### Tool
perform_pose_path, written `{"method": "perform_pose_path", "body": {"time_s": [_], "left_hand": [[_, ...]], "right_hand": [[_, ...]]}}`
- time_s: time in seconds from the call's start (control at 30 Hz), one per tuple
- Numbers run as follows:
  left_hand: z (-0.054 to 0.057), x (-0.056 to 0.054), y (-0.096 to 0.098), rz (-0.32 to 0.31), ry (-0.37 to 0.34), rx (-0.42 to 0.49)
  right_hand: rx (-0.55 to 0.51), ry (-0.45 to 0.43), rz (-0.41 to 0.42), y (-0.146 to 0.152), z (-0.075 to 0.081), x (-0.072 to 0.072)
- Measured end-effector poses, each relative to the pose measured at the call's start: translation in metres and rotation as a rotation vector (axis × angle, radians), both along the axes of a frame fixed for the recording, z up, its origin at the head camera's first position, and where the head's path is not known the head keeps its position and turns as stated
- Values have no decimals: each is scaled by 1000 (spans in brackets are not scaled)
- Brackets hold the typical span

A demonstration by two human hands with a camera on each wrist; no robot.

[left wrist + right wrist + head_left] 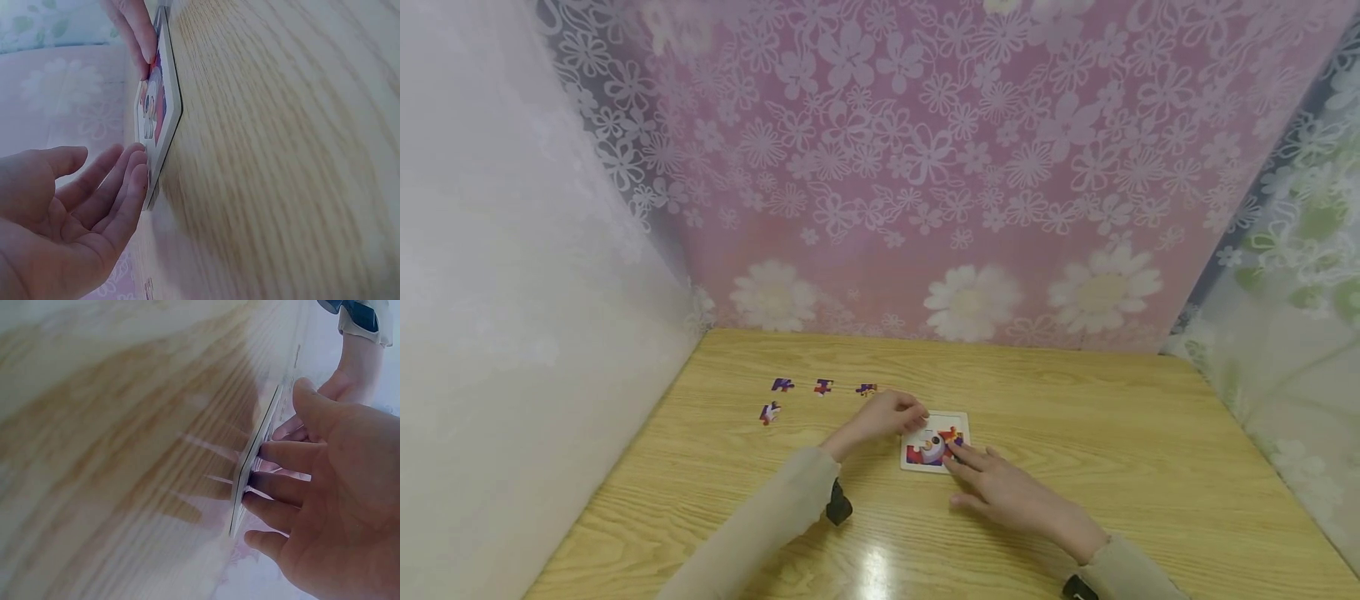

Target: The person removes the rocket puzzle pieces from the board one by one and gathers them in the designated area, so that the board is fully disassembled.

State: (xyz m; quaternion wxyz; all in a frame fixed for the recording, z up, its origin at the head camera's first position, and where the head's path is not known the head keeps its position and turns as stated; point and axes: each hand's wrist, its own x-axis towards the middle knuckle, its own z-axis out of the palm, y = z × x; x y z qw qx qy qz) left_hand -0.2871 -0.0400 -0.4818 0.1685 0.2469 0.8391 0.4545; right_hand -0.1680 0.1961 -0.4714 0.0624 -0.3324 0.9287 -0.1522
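A small square jigsaw tray (951,415) with a pale frame lies flat on the table. Fitted pieces (931,452) fill its lower and right parts with a white, red and purple cartoon picture; bare tray shows at the upper left. My left hand (887,413) is at the tray's left edge, and in the left wrist view its loosely bent fingers (128,187) touch the tray with the thumb held apart. My right hand (1003,490) rests extended fingertips on the pieces at the right side. No loose piece shows in either hand.
Several loose jigsaw pieces lie to the left, among them a purple one (782,385), a red and purple one (823,387), one by my left hand (867,389) and one nearer (770,413). Flowered curtains (925,167) border the wooden table (1112,433).
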Motion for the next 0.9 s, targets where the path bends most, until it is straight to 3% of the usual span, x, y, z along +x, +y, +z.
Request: {"method": "perform_pose_path", "body": {"time_s": [0.47,0.8,0.9], "left_hand": [[1,-1,4,-57,0,-12],[2,0,8,-49,10,-2],[2,2,8,-45,46,-24]], "right_hand": [[21,12,3,-2,1,1],[26,6,0,-3,2,2],[27,6,2,-3,2,2]]}}
